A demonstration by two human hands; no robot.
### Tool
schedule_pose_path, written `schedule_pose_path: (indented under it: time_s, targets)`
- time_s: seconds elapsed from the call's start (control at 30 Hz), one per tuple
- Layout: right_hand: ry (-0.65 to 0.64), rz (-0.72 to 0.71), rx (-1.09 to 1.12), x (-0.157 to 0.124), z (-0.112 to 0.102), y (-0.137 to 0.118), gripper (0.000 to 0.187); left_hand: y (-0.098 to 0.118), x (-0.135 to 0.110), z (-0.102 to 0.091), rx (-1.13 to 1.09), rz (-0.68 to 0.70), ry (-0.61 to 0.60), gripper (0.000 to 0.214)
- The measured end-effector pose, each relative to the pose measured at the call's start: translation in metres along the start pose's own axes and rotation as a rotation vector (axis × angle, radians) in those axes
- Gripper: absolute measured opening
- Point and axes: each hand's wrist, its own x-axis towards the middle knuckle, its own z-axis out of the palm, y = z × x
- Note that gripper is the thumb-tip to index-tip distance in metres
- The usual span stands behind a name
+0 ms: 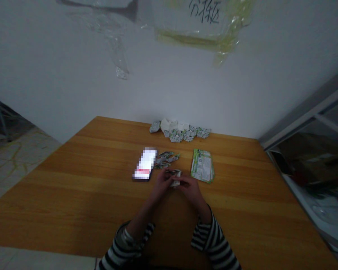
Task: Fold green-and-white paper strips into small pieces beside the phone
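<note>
Both of my hands meet over the middle of the table, closed around a small piece of printed paper (175, 183). My left hand (162, 182) grips its left side, and my right hand (189, 185) has its fingers across the right side. The paper looks folded or crumpled; the fingers hide much of it. Just beyond the hands lie several narrow twisted paper pieces (166, 159). To the right rests a stack of green and white printed leaflets (202, 167), slightly fanned.
A phone (145, 165) with a lit, blurred screen lies left of the twisted pieces. Crumpled paper balls (176, 135) line the table's back edge against the wall (174, 86). The wooden table (101, 157) has a metal-framed rack (312, 120) at its right.
</note>
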Motion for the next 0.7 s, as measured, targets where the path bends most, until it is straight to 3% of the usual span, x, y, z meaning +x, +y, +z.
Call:
schedule_pose_path:
  time_s: [0.13,0.23,0.43,0.53,0.7]
  targets:
    - [0.239,0.052,0.032,0.000,0.003,0.002,0.005,0.012,-0.002,0.002,0.059,0.036,0.003,0.041]
    - [0.355,0.085,0.106,0.000,0.005,0.004,0.007,0.021,-0.007,0.005,0.052,0.086,-0.113,0.033]
    - [0.320,0.103,0.254,0.001,0.004,0.004,0.016,0.019,-0.011,0.006,0.067,0.095,-0.014,0.018]
    - [0.337,0.092,0.212,0.002,0.004,0.005,0.009,0.015,-0.010,0.004,0.072,0.121,0.028,0.015]
    - [0.403,0.077,0.122,0.002,0.004,0.007,0.016,0.015,-0.009,0.005,0.066,0.092,0.081,0.014]
